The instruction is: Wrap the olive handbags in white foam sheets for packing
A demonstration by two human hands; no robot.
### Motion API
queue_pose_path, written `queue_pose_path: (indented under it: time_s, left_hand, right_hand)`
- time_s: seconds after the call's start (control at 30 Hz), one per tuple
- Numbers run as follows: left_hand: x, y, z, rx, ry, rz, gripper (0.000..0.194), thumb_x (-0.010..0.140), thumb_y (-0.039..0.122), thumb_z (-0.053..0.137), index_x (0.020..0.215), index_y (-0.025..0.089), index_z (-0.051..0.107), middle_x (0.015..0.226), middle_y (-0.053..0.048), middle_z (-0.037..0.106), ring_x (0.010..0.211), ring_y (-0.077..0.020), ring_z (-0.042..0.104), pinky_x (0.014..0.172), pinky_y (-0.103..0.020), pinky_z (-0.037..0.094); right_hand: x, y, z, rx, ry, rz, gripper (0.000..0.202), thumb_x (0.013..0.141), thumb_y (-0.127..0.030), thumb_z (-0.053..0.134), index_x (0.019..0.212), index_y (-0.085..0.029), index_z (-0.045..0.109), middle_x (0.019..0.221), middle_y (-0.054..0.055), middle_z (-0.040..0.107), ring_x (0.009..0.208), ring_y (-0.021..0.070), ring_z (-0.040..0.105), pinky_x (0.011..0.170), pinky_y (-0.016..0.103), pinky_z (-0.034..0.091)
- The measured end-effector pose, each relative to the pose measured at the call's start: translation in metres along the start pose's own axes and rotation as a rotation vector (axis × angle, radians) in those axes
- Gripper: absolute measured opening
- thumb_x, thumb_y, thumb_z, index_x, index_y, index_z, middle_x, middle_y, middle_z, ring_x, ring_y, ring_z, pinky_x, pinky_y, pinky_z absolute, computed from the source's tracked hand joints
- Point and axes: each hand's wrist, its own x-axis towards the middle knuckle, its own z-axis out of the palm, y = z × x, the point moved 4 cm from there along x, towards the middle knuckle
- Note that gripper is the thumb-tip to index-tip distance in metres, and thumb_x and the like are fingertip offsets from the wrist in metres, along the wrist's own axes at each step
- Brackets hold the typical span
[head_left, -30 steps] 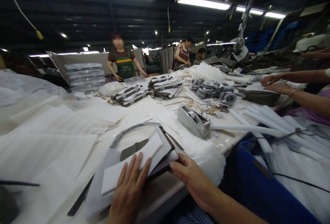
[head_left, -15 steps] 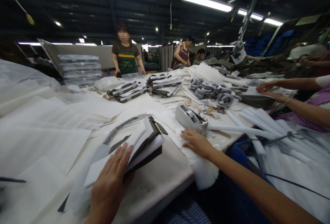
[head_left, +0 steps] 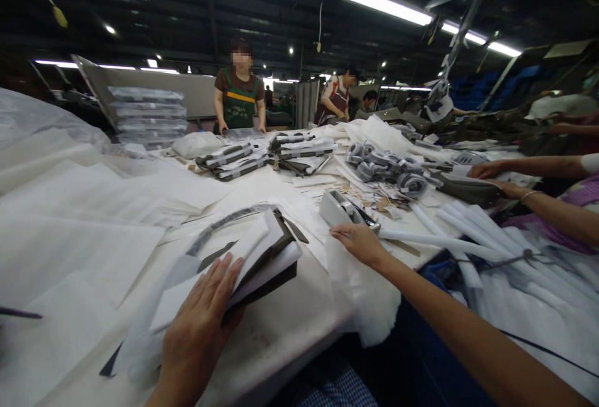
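Note:
My left hand [head_left: 201, 313] grips a folded dark handbag [head_left: 274, 238] by its near side, fingers over the top and thumb underneath. White foam padding [head_left: 255, 241] lies over and between the bag's dark panels. A grey wrapped handle [head_left: 224, 223] arches behind it on the table. Beside a grey tape dispenser [head_left: 341, 207], my right hand [head_left: 358, 245] pinches the edge of a thin white foam sheet [head_left: 360, 294]. That sheet hangs over the table's front edge.
White foam sheets [head_left: 70, 238] spread across the left. Wrapped bags [head_left: 234, 160] and grey wrapped rolls [head_left: 384, 166] lie farther back. At right, white foam tubes [head_left: 486, 238] fill a blue bin [head_left: 430, 269], and a co-worker's hands [head_left: 500, 176] handle a dark bag. Another person [head_left: 238, 98] stands opposite.
My right hand's fingers have gone from resting spread on the foam sheet to pinching its edge, and the sheet has lifted slightly. My left hand keeps its hold on the bag.

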Motion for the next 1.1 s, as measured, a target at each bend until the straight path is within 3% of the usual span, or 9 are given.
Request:
queue_pose_path:
  time_s: [0.17,0.3,0.47,0.67,0.87,1.1]
  left_hand:
    - [-0.001,-0.003,0.001,-0.011,-0.008,-0.003,0.059,0.101,0.033,0.038,0.157,0.023,0.022,0.155,-0.006,0.04,0.138,-0.0269,0.045,0.115,-0.043,0.039]
    - [0.0,-0.003,0.0,-0.033,-0.019,-0.017,0.059,0.1,0.032,0.039,0.156,0.021,0.022,0.155,-0.007,0.041,0.138,-0.0281,0.045,0.114,-0.044,0.04]
    - [0.003,-0.002,-0.002,-0.019,0.018,0.003,0.056,0.101,0.035,0.038,0.155,0.019,0.027,0.153,-0.008,0.043,0.135,-0.0279,0.048,0.114,-0.043,0.041]
    - [0.002,-0.001,-0.001,-0.012,0.016,0.031,0.054,0.103,0.033,0.035,0.154,0.017,0.03,0.153,-0.007,0.044,0.138,-0.025,0.045,0.116,-0.04,0.037]
    - [0.003,-0.003,-0.004,-0.02,0.022,0.012,0.055,0.102,0.031,0.038,0.154,0.017,0.029,0.153,-0.007,0.043,0.137,-0.0253,0.047,0.115,-0.041,0.039]
    - [0.005,-0.004,-0.006,-0.037,0.015,-0.012,0.057,0.099,0.028,0.043,0.154,0.018,0.029,0.153,-0.007,0.043,0.136,-0.0253,0.048,0.116,-0.041,0.038]
  right_hand:
    - [0.006,0.0,0.003,-0.006,-0.062,0.013,0.015,0.09,-0.025,0.064,0.091,-0.024,0.079,0.093,0.004,0.079,0.091,0.0247,0.074,0.086,0.041,0.057]
    - [-0.014,-0.017,-0.004,-0.014,-0.081,-0.045,0.016,0.091,-0.029,0.066,0.103,-0.023,0.075,0.106,0.005,0.077,0.101,0.0245,0.07,0.092,0.042,0.053]
    - [-0.054,-0.031,0.0,-0.058,-0.202,-0.264,0.045,0.078,-0.037,0.08,0.119,-0.023,0.068,0.122,0.009,0.07,0.118,0.029,0.061,0.103,0.047,0.045]
    - [-0.06,-0.015,0.016,0.034,-0.198,-0.134,0.009,0.089,-0.029,0.069,0.093,-0.024,0.076,0.1,0.004,0.076,0.099,0.023,0.067,0.095,0.039,0.048]
    - [-0.044,-0.017,0.005,0.07,-0.156,-0.073,0.022,0.096,-0.029,0.055,0.097,-0.025,0.076,0.099,0.003,0.078,0.095,0.0225,0.071,0.097,0.042,0.048]
    - [-0.026,-0.028,-0.022,0.393,-0.142,0.263,0.026,0.084,-0.044,0.067,0.092,-0.022,0.078,0.094,0.004,0.079,0.094,0.0258,0.071,0.092,0.038,0.049]
